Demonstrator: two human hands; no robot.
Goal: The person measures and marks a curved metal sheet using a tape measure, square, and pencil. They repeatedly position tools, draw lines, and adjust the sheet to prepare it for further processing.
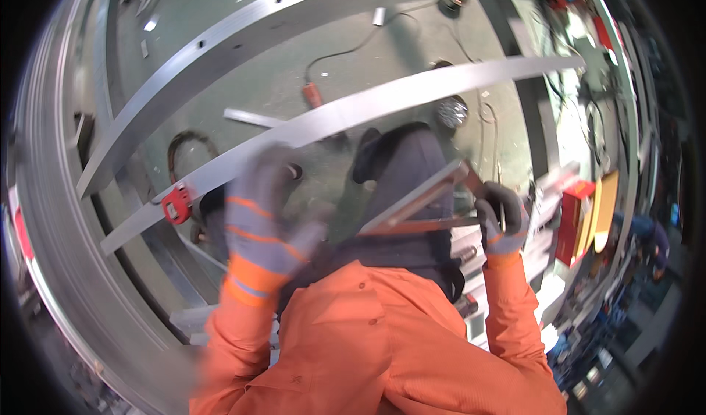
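Observation:
My right hand [504, 220], in a grey and orange glove, grips a triangular metal set square [419, 194] by its right corner, above my lap. My left hand [268, 209] wears the same kind of glove and is blurred by motion. Its thumb stands apart from the raised fingers, near a long flat aluminium bar [382, 95]; whether it touches the bar I cannot tell. A red tape measure [176, 204] sits at the bar's left end, left of that hand.
Beyond the bar runs a thicker metal beam [243, 29] with holes. On the floor lie an orange-handled tool [312, 95] with a cord and a short metal strip [254, 118]. Red and yellow boxes [577, 220] stand at right. Ribbed metal profiles [55, 165] line the left.

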